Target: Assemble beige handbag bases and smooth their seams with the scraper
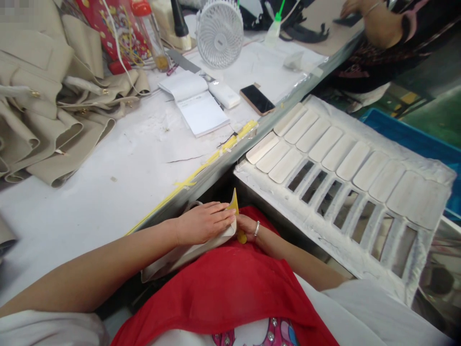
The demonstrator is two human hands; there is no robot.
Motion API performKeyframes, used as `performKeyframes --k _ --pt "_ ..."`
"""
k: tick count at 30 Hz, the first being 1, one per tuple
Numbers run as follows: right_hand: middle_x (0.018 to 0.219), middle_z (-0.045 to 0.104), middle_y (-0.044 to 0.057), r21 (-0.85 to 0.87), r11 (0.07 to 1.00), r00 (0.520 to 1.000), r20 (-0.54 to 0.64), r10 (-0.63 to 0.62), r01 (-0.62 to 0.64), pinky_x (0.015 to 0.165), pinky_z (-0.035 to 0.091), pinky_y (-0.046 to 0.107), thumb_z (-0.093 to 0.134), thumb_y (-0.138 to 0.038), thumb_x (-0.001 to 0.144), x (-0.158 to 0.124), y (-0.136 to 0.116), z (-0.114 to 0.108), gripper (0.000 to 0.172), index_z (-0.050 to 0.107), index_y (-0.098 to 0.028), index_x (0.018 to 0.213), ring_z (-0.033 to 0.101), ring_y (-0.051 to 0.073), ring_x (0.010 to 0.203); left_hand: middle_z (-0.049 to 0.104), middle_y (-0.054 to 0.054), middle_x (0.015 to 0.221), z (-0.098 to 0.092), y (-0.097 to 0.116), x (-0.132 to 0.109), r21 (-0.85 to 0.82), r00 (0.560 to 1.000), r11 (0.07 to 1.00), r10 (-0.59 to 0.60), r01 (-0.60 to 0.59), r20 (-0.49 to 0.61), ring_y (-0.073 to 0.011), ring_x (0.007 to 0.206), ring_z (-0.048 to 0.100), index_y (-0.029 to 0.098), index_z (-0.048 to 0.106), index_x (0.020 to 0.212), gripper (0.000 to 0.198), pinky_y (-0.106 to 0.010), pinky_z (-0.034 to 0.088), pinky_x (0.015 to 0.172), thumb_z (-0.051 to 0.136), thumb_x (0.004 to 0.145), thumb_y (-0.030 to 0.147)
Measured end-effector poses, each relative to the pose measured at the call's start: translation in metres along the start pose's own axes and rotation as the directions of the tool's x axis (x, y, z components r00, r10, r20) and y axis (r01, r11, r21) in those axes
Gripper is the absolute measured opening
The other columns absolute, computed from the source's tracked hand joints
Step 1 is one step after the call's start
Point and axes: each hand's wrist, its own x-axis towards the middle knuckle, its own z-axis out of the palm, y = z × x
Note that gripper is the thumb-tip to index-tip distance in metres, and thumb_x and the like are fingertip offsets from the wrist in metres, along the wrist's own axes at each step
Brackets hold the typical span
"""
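My left hand (205,223) lies over a beige leather piece (173,262) on my lap, fingers stretched across its end and the thumb hidden. The leather resembles the beige bag pieces on the table; its far side is out of sight below the table edge. Close against those fingertips, my right hand (247,227) is closed around a yellow flat tool (234,201). Its pointed end sticks up beside the left fingers, and a rounded yellow end shows below. The right fingers are mostly hidden, as is where the tool meets the leather.
Beige bag pieces (46,96) are heaped at the table's left. A notepad (203,113), white power bank (224,93), phone (257,99) and fan (219,36) stand farther back. At right, a white slatted rack (288,202) carries beige strips; a co-worker's arm (382,24) is beyond.
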Motion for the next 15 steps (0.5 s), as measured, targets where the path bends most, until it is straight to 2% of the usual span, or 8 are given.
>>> performKeyframes --k 3,8,12,15 --pt "0.049 0.054 0.001 -0.013 1.0 0.999 -0.033 -0.014 0.014 0.046 0.041 0.026 0.06 -0.052 0.075 0.002 0.001 0.004 0.036 0.056 -0.016 0.076 0.049 0.013 0.047 0.048 -0.01 0.133 0.001 0.001 0.001 -0.007 0.999 1.0 -0.023 0.023 -0.022 -0.0245 0.124 0.041 0.014 0.049 0.124 0.038 -0.038 0.032 0.103 0.044 0.088 0.024" --pt "0.046 0.053 0.001 -0.087 0.995 0.988 -0.145 -0.057 0.044 0.042 0.042 0.026 0.058 -0.058 0.075 -0.008 -0.011 0.003 0.04 0.056 -0.018 0.075 0.047 0.013 0.042 0.049 -0.008 0.132 0.005 0.011 -0.001 0.0 0.981 0.983 -0.185 0.185 -0.05 -0.0244 0.124 0.041 0.018 0.048 0.127 0.039 -0.041 0.03 0.103 0.04 0.09 0.03" --pt "0.055 0.059 0.004 -0.233 0.97 0.962 -0.239 -0.129 0.072 0.043 0.045 0.028 0.052 -0.066 0.074 -0.053 -0.036 -0.023 0.049 0.061 -0.018 0.08 0.052 0.014 0.042 0.043 -0.006 0.138 0.01 0.019 -0.007 -0.032 0.964 0.965 -0.263 0.261 -0.048 -0.0261 0.127 0.036 0.02 0.047 0.128 0.043 -0.04 0.031 0.103 0.038 0.091 0.039" --pt "0.06 0.061 0.008 -0.47 0.882 0.984 -0.163 -0.064 -0.021 0.044 0.045 0.03 0.045 -0.072 0.074 -0.102 -0.051 -0.044 0.061 0.065 -0.014 0.077 0.057 0.017 0.045 0.034 -0.009 0.143 0.012 0.026 -0.011 -0.065 0.959 0.958 -0.282 0.28 -0.027 -0.0311 0.13 0.029 0.016 0.043 0.131 0.062 -0.042 0.03 0.104 0.038 0.085 0.057"
